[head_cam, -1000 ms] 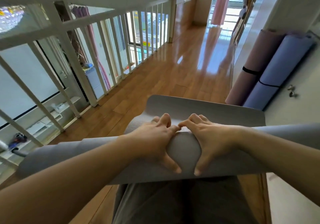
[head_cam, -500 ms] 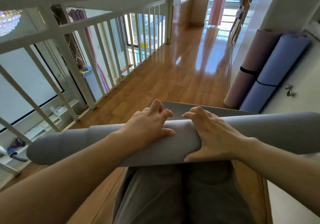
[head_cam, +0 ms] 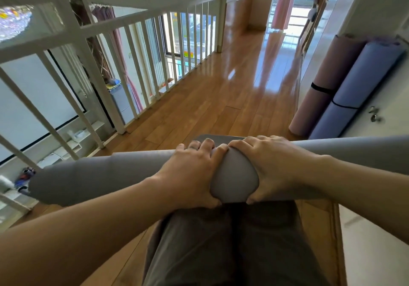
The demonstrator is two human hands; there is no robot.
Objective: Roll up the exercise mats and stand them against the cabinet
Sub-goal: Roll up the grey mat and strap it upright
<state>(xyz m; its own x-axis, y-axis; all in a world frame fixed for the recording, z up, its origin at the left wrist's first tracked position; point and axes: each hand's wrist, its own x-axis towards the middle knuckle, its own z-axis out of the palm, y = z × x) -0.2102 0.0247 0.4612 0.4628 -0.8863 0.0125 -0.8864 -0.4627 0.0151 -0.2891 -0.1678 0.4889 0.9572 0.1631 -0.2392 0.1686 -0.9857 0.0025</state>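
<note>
Head cam: grey mat [head_cam: 110, 173] gripped; pink mat [head_cam: 318, 100], blue mat [head_cam: 354, 86] by cabinet [head_cam: 389, 100].

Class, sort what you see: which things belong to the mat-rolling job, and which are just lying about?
Job: grey mat, left hand, right hand, pink rolled mat, blue rolled mat, cabinet.
Just there: railing, curtain, wooden floor.

Plain grey mat [head_cam: 115, 173], pink mat [head_cam: 321, 86] (black strap), lavender mat [head_cam: 358, 86], white railing [head_cam: 137, 24], honey-brown wood floor [head_cam: 221, 100]
</note>
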